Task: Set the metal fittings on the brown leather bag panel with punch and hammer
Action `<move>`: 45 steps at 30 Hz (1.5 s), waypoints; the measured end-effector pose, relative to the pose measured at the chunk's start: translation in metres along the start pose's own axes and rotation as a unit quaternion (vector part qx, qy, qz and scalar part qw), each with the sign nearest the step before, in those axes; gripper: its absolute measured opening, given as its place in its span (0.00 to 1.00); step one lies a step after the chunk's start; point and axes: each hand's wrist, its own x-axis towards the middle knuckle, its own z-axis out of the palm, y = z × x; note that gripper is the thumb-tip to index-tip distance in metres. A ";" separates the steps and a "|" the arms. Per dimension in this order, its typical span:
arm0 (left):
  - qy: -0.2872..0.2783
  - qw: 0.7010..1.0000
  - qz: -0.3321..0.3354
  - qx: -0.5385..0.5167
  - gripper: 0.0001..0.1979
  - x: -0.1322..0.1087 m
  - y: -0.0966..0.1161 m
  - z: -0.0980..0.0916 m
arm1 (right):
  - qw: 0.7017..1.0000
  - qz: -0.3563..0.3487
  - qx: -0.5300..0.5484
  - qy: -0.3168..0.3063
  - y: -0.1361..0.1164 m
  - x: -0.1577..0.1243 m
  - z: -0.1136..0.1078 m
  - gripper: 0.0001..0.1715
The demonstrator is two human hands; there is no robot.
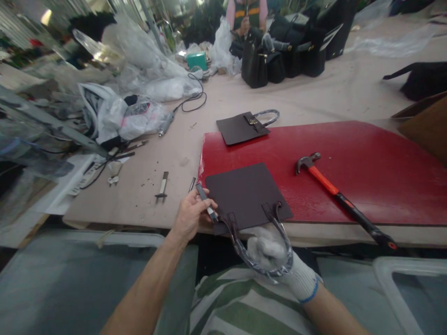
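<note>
Bare fingers of my left hand (193,211) pinch a grey metal punch (206,201) at the left edge of a dark brown bag panel (246,193). The panel lies flat, partly on a red board, with a plastic-wrapped bag handle (240,249) attached near its front edge and hanging toward me. My right hand (275,256), in a white knit glove, is closed at the handle's loop, in front of the table edge; its fingertips are partly hidden. A claw hammer (330,186) with an orange and black grip rests on the board, right of the panel.
A second brown panel with a handle (242,129) lies at the back of the red board (370,172). Left are a two-pronged punch (161,187), a corded tool (166,123) and plastic wrapping (146,83). Black bags (254,60) stand farther back, near a person (246,18).
</note>
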 end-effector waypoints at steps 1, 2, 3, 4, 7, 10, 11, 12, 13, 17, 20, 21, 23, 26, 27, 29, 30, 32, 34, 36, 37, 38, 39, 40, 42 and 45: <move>0.002 1.000 0.006 -0.020 0.30 -0.003 -0.004 0.010 | 1.000 0.001 -0.022 0.003 -0.002 0.005 0.001 0.32; 0.005 0.999 0.010 -0.035 0.31 -0.004 -0.008 0.018 | 0.999 0.002 -0.033 0.022 -0.005 0.010 0.003 0.31; 0.005 0.999 0.013 -0.043 0.31 -0.005 -0.012 0.025 | 0.998 -0.004 -0.033 0.051 -0.009 0.014 0.006 0.30; 0.004 0.999 0.016 -0.043 0.31 -0.006 -0.014 0.030 | 0.996 -0.012 -0.013 0.084 -0.012 0.018 0.010 0.29; -0.018 0.999 0.025 -0.030 0.31 -0.007 -0.016 0.037 | 0.979 -0.030 0.156 0.127 -0.021 0.028 0.019 0.28; -0.049 0.998 0.033 -0.027 0.28 -0.009 -0.009 0.037 | 0.965 -0.015 0.248 0.085 -0.028 0.034 0.020 0.23; -0.056 0.998 0.033 -0.025 0.27 -0.009 -0.006 0.037 | 0.966 -0.010 0.244 0.078 -0.030 0.035 0.018 0.21; -0.058 0.997 0.035 -0.024 0.26 -0.009 -0.002 0.037 | 0.969 -0.005 0.234 0.077 -0.030 0.036 0.016 0.18; -0.058 0.997 0.040 -0.021 0.25 -0.008 0.001 0.036 | 0.972 -0.003 0.222 0.082 -0.029 0.036 0.015 0.16; -0.057 0.994 0.089 0.007 0.20 -0.001 0.004 0.036 | 0.978 0.004 0.162 0.135 -0.012 0.031 0.017 0.17; -0.074 0.991 0.095 0.061 0.17 0.005 -0.010 0.036 | 0.974 0.024 0.144 0.172 0.003 0.019 0.031 0.18; -0.080 0.989 0.097 0.080 0.16 0.006 -0.017 0.035 | 0.971 0.026 0.156 0.178 0.005 0.016 0.036 0.18; -0.082 0.985 0.111 0.106 0.14 0.007 -0.030 0.035 | 0.962 0.016 0.217 0.167 0.003 0.011 0.043 0.17; -0.073 0.980 0.133 0.130 0.14 0.004 -0.043 0.034 | 0.936 -0.008 0.333 0.113 -0.007 0.013 0.044 0.21; -0.074 0.979 0.133 0.138 0.14 0.002 -0.044 0.034 | 0.931 -0.020 0.348 0.108 -0.009 0.015 0.042 0.22; -0.084 0.977 0.126 0.153 0.15 0.001 -0.043 0.034 | 0.935 -0.050 0.320 0.145 -0.011 0.019 0.037 0.22; -0.085 0.977 0.119 0.154 0.15 0.000 -0.042 0.035 | 0.940 -0.063 0.286 0.175 -0.011 0.020 0.034 0.22; -0.075 0.982 0.106 0.140 0.14 -0.001 -0.039 0.036 | 0.952 -0.060 0.213 0.212 -0.010 0.019 0.032 0.21; -0.056 0.989 0.090 0.104 0.14 -0.002 -0.035 0.037 | 0.964 -0.024 0.168 0.203 -0.010 0.016 0.031 0.19; -0.047 0.994 0.074 0.070 0.16 -0.004 -0.032 0.038 | 0.973 0.012 0.147 0.180 -0.011 0.011 0.033 0.20; -0.047 0.995 0.069 0.060 0.16 -0.006 -0.031 0.040 | 0.975 0.027 0.138 0.171 -0.012 0.009 0.033 0.21; -0.049 0.995 0.066 0.055 0.16 -0.008 -0.029 0.041 | 0.977 0.036 0.130 0.168 -0.013 0.008 0.034 0.22; -0.052 0.995 0.064 0.053 0.16 -0.010 -0.027 0.042 | 0.977 0.044 0.123 0.168 -0.013 0.008 0.035 0.22; -0.054 0.995 0.064 0.051 0.16 -0.011 -0.026 0.044 | 0.977 0.051 0.120 0.170 -0.013 0.008 0.035 0.23; -0.057 0.995 0.063 0.045 0.15 -0.014 -0.024 0.046 | 0.975 0.062 0.122 0.175 -0.012 0.011 0.035 0.24; -0.054 0.997 0.056 0.025 0.16 -0.015 -0.024 0.046 | 0.974 0.040 0.146 0.169 -0.009 0.013 0.034 0.20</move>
